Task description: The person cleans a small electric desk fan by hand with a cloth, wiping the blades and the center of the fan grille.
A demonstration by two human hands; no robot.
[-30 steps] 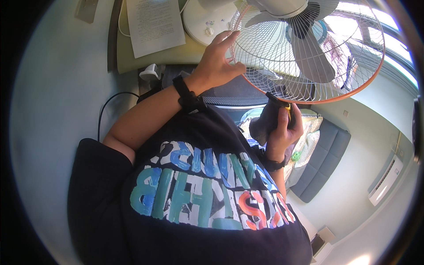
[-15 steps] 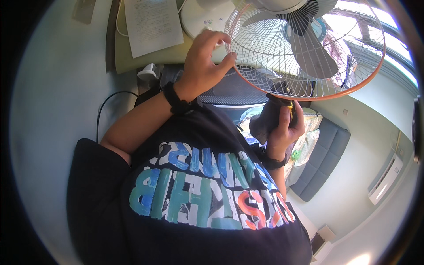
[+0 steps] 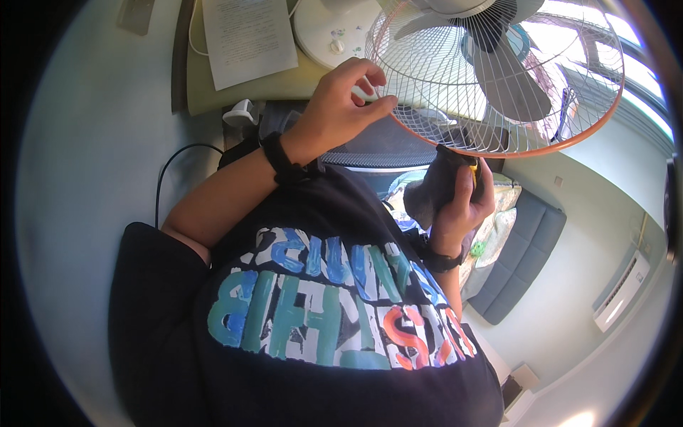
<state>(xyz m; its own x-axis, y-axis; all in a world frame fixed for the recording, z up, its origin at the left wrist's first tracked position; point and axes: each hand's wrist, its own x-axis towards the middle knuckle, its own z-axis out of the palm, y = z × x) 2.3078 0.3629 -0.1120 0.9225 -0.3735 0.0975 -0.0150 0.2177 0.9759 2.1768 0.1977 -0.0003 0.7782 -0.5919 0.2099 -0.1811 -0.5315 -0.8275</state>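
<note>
An electric fan with a white wire guard [image 3: 441, 92], an orange rim and grey blades [image 3: 509, 85] fills the upper right. My left hand [image 3: 341, 103] is at the guard's left edge, its fingers bent and the thumb against the rim. My right hand [image 3: 459, 213] is closed around a bunched dark cloth [image 3: 430, 188] below the guard. The cloth's upper end meets the bottom of the orange rim, and a small yellow patch shows beside my fingers. Part of the cloth is hidden by that hand.
A greenish table [image 3: 313, 78] carries a printed sheet [image 3: 249, 46] and the fan's white round base [image 3: 320, 32]. A white plug-like piece [image 3: 240, 112] sits by the table's front edge. Behind my right hand are a bed with a grey headboard [image 3: 516, 256] and a wall air conditioner [image 3: 621, 290].
My left hand has shifted slightly right and down along the rim, uncovering a knob on the base. The right hand and cloth have moved only slightly, staying at the rim's bottom.
</note>
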